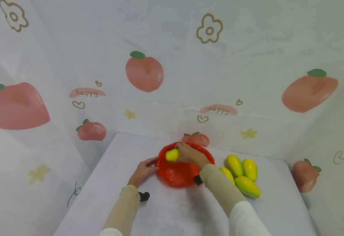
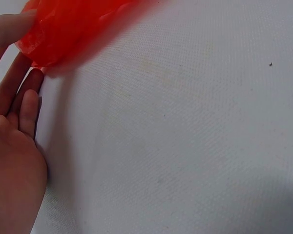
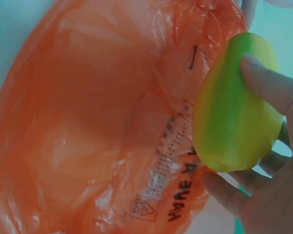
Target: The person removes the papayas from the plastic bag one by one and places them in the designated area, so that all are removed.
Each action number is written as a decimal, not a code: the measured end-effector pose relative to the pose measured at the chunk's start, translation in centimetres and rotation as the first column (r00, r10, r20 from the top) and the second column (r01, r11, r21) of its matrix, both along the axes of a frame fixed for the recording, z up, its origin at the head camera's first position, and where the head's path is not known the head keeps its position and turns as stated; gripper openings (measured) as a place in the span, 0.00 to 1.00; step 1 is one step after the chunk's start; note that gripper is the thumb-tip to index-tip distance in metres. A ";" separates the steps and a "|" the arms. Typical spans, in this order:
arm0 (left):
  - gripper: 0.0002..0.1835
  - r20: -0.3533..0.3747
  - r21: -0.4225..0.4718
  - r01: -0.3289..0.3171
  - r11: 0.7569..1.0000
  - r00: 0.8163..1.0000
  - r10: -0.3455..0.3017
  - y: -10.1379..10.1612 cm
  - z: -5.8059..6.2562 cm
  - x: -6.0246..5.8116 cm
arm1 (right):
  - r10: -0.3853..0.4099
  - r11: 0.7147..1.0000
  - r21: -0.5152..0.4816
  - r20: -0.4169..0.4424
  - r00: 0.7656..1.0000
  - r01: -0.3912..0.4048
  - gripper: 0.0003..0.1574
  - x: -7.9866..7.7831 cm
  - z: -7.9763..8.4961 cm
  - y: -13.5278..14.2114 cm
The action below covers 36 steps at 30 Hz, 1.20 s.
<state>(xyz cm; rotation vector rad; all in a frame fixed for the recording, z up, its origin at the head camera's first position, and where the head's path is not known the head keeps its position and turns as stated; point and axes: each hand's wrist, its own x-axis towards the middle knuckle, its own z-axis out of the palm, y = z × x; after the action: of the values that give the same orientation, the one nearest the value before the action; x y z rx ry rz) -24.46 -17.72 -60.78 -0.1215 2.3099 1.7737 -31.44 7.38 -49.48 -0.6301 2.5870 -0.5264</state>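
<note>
A red plastic bag [image 1: 179,175] lies spread in a round shape on the white table, its rim raised. At its left edge, my left hand [image 1: 143,171] holds the rim, thumb on one side and fingers on the other, as the left wrist view shows at the bag [image 2: 73,29]. My right hand [image 1: 191,154] grips a yellow-green mango [image 1: 172,155] over the bag's opening. In the right wrist view, the thumb presses on the green stripe of that mango [image 3: 234,107], fingers wrapped beneath it. Dark print shows on the bag [image 3: 112,122] beside it.
Several more mangoes [image 1: 247,186] are grouped on the table [image 1: 160,213] right of the bag, partly behind the right forearm. A white cloth backdrop [image 1: 172,108] with printed fruit and flowers rises behind the table and along both sides.
</note>
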 end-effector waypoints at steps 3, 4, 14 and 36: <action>0.29 0.003 0.000 0.001 1.000 1.000 -0.001 0.0 -0.1 0.0 | 0.006 1.000 0.009 -0.014 1.000 -0.006 0.40 0.0 0.4 0.3; 0.29 0.006 0.003 0.000 1.000 1.000 0.000 0.0 -0.2 -0.1 | 0.011 1.000 0.007 -0.023 1.000 -0.011 0.41 0.0 0.6 0.5; 0.28 0.027 0.016 0.002 1.000 1.000 -0.002 0.0 -0.2 -0.1 | 0.018 1.000 -0.016 -0.105 0.994 -0.020 0.41 0.1 1.9 2.3; 0.28 0.021 -0.007 -0.008 1.000 1.000 0.008 0.2 -0.2 0.0 | -0.119 0.983 -0.156 -0.171 0.978 0.093 0.46 0.9 3.9 6.6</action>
<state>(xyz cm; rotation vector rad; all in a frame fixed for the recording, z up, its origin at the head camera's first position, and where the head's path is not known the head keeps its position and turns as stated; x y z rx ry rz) -24.51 -17.56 -60.94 -0.1504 2.3046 1.7596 -30.51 14.00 -45.56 -0.6150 2.7825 -0.7316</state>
